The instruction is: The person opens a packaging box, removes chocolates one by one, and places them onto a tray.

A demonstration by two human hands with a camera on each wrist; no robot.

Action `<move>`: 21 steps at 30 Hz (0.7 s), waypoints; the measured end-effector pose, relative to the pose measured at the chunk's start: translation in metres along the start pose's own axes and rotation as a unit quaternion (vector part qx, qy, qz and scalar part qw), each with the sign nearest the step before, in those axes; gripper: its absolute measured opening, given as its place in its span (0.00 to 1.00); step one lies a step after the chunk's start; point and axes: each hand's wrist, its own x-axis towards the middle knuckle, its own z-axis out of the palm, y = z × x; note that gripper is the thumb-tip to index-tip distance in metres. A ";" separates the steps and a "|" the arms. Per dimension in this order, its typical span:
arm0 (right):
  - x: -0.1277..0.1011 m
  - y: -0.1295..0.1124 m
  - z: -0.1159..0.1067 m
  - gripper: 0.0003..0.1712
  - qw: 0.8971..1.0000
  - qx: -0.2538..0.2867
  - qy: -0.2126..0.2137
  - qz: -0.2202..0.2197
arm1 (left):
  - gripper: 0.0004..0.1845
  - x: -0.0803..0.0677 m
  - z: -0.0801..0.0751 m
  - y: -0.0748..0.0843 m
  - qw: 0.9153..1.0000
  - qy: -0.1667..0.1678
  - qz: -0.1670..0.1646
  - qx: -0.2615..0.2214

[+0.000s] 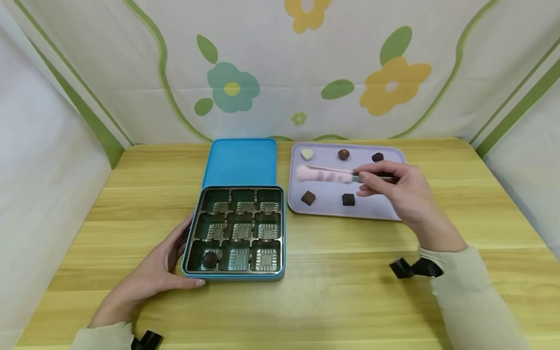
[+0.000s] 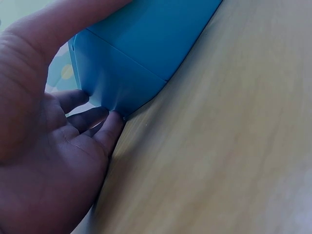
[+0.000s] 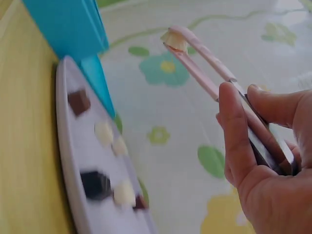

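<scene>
My right hand holds pink-tipped tongs over the lilac tray. A cream-coloured chocolate is pinched between the tong tips in the right wrist view. Around the front left corner of a blue tin lies my left hand, thumb along the front wall and fingers against the left side. The tin holds a nine-compartment insert, with a round dark chocolate in its front left compartment. On the tray sit a white chocolate, a brown round one and several others, some behind my right hand.
A blue lid lies directly behind the tin, left of the tray. Wooden tabletop extends in front of both. A white cloth with flower prints rises behind the table, and white cloth flanks both sides.
</scene>
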 end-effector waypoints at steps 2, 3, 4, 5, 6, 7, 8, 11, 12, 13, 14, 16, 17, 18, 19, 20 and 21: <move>-0.004 0.004 -0.018 0.08 1.000 0.021 0.016 -0.009 | 0.72 0.002 0.000 0.000 1.000 0.000 0.004 -0.001; -0.006 0.007 -0.027 0.09 0.999 0.030 0.023 -0.010 | 0.72 0.002 0.001 -0.001 1.000 0.000 0.007 0.000; -0.008 0.009 -0.035 0.10 0.999 0.039 0.030 -0.010 | 0.72 0.002 0.001 -0.001 1.000 0.000 0.010 0.001; -0.010 0.012 -0.043 0.10 0.998 0.044 0.037 -0.007 | 0.72 0.002 0.001 -0.002 1.000 0.001 0.012 0.002; -0.012 0.014 -0.051 0.10 0.998 0.045 0.046 -0.001 | 0.72 0.002 0.001 -0.002 1.000 0.002 0.014 0.004; -0.013 0.017 -0.057 0.10 0.997 0.048 0.055 0.006 | 0.72 0.001 0.002 -0.003 1.000 0.003 0.015 0.005; -0.015 0.021 -0.064 0.11 0.997 0.053 0.060 0.014 | 0.72 0.000 0.002 -0.003 1.000 0.005 0.015 0.005; -0.020 0.029 -0.081 0.11 0.995 0.053 0.075 0.033 | 0.73 -0.002 0.001 -0.004 1.000 0.008 0.012 0.005; -0.021 0.031 -0.086 0.11 0.995 0.051 0.082 0.036 | 0.73 -0.002 0.001 -0.004 1.000 0.009 0.011 0.004; -0.023 0.033 -0.091 0.11 0.994 0.054 0.087 0.034 | 0.73 -0.002 0.001 -0.004 1.000 0.008 0.010 0.004; -0.024 0.035 -0.096 0.12 0.994 0.063 0.088 0.031 | 0.73 -0.002 0.001 -0.004 1.000 0.007 0.010 0.003; -0.027 0.036 -0.104 0.12 0.992 0.075 0.098 0.019 | 0.73 -0.001 0.001 -0.004 1.000 0.005 0.010 0.004; -0.028 0.037 -0.108 0.13 0.991 0.080 0.104 0.014 | 0.73 -0.001 0.001 -0.004 1.000 0.003 0.010 0.004; -0.030 0.037 -0.112 0.13 0.990 0.090 0.107 0.010 | 0.73 0.000 0.001 -0.005 1.000 0.002 0.010 0.004; -0.031 0.037 -0.116 0.14 0.989 0.104 0.106 0.006 | 0.73 0.000 0.001 -0.005 1.000 0.001 0.010 0.004; -0.033 0.038 -0.120 0.14 0.987 0.117 0.107 0.004 | 0.73 0.000 0.001 -0.005 1.000 0.000 0.011 0.004; -0.035 0.038 -0.123 0.14 0.986 0.126 0.112 0.006 | 0.72 0.000 0.001 -0.005 1.000 -0.001 0.011 0.005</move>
